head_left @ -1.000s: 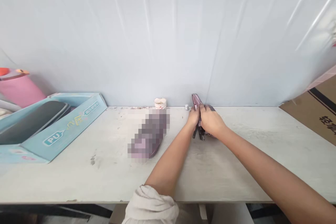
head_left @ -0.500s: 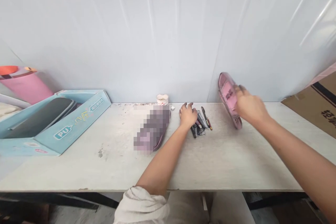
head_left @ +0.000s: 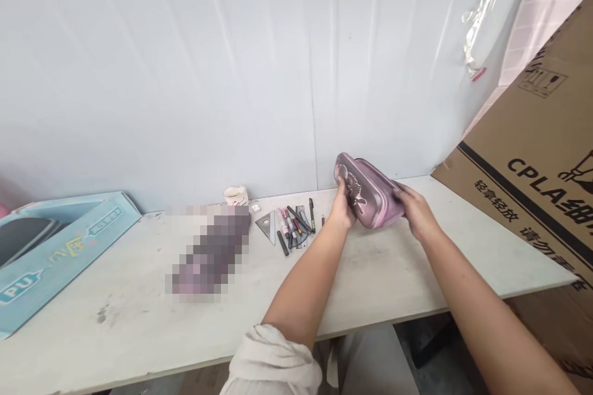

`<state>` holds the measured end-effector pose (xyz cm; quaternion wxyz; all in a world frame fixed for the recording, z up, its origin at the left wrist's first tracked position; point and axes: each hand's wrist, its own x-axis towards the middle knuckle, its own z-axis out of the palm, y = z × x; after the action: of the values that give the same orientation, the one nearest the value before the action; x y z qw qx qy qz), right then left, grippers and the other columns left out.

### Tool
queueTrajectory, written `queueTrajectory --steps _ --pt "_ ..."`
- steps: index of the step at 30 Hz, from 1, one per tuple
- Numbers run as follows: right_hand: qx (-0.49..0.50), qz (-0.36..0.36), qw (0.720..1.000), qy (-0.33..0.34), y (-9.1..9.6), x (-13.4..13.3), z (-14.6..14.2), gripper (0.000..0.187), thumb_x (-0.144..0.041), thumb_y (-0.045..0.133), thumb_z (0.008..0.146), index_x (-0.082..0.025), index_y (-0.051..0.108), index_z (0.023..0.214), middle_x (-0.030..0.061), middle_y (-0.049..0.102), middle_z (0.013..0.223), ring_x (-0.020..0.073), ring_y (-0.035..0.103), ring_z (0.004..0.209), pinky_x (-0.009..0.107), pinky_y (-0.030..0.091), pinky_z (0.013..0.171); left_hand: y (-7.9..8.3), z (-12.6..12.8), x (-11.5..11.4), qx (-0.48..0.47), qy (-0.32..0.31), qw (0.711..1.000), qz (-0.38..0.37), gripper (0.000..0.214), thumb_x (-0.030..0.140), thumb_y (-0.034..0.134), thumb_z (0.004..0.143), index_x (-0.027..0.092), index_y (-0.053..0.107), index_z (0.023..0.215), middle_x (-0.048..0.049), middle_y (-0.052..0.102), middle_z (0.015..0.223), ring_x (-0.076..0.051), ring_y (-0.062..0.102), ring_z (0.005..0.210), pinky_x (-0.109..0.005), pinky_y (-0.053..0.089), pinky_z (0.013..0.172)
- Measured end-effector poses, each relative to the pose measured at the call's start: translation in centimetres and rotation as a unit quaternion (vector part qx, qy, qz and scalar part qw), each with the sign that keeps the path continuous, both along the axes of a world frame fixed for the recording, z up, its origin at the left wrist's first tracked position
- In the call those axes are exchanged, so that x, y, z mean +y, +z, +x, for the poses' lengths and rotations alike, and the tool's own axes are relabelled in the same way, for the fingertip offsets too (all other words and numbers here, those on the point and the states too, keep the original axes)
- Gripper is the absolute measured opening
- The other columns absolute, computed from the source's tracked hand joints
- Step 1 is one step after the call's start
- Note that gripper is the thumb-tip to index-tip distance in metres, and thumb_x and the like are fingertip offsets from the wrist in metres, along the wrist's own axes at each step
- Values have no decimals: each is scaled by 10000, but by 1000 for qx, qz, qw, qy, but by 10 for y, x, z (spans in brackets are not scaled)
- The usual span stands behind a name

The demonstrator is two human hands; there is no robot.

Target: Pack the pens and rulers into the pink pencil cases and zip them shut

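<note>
A purple pencil case [head_left: 370, 194] is tilted up above the right part of the table, its two halves spread apart. My left hand [head_left: 343, 207] grips its dark printed cover from the left. On the other side, my right hand [head_left: 414, 207] has its fingers around the right half; its thumb is hidden. Left of my hands lie several pens and markers [head_left: 296, 225] in a loose pile. Beside them is a clear set square [head_left: 265, 226]. A second purple case [head_left: 215, 250], blurred by pixels, lies further left.
A paper cup [head_left: 235, 195] stands by the wall, with a small white piece [head_left: 256, 208] near it. At left is a light-blue box [head_left: 69, 253] with a dark case inside. A large cardboard carton [head_left: 523, 185] leans at the right end of the table [head_left: 389, 278].
My left hand has left the pens and taken hold of the pencil case, which my right hand has turned so its printed cover shows. The view has swung right.
</note>
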<state>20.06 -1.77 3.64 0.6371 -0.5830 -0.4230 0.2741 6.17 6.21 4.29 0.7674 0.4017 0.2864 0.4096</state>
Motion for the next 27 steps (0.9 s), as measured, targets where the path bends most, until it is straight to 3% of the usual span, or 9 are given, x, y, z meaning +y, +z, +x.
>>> queueTrajectory --steps 3,7,10,12,15,18,20,23,27 --pt "127 -5 988 93 -13 -5 -22 613 -644 364 790 -195 534 1171 88 648 1079 199 632 867 317 531 640 9 10 0 -62 59 994 -63 662 659 378 791 135 539 1164 -134 615 1155 -228 612 1000 -361 513 853" --pt "115 -13 975 190 -28 -13 -54 601 -680 412 757 -184 556 1064 88 668 890 174 621 725 283 511 570 11 22 2 -40 207 973 -94 699 678 377 780 138 494 1208 -125 561 1240 -225 584 1062 -338 513 845" --pt "53 -28 989 133 -37 -16 -66 513 -653 468 737 -167 579 861 48 632 678 153 570 565 277 472 520 7 29 0 17 263 960 -94 720 707 324 778 144 500 1190 -119 546 1256 -214 560 1106 -307 499 855" --pt "-21 -27 997 75 -40 -19 -69 463 -625 444 758 -178 560 721 15 576 566 132 524 487 267 441 504 5 29 0 35 269 960 -69 677 666 251 827 147 495 1187 -112 548 1253 -188 562 1103 -282 495 852" --pt "-59 -38 994 84 -41 -29 -69 413 -570 428 780 -193 524 640 -21 508 486 109 478 424 246 396 466 7 19 3 85 286 954 -10 636 581 170 885 113 480 1183 -135 568 1212 -177 584 1057 -281 489 846" --pt "78 -55 988 118 -37 -39 -64 388 -559 439 768 -200 475 626 -56 420 424 87 388 366 224 323 395 16 2 6 117 307 943 46 570 531 186 906 128 475 1185 -127 580 1188 -183 568 1067 -300 448 900" --pt "158 -53 978 125 -30 -44 -54 363 -540 480 746 -204 437 616 -80 354 399 66 302 342 209 254 370 26 -10 5 143 307 929 149 493 511 270 901 163 502 1163 -99 592 1169 -186 546 1089 -295 404 945" --pt "162 -60 976 134 -9 -46 -26 331 -495 508 736 -206 414 606 -90 304 391 54 224 341 206 176 372 45 -22 -3 243 261 844 400 471 495 306 897 197 484 1214 -87 610 1132 -218 544 1080 -313 380 946" --pt "12 -60 998 3 43 -50 21 314 -460 447 763 -221 390 569 -72 271 384 78 214 357 234 164 399 74 -29 -18 397 49 684 610 555 545 384 848 284 380 1337 -80 599 1144 -276 547 1063 -343 376 915"
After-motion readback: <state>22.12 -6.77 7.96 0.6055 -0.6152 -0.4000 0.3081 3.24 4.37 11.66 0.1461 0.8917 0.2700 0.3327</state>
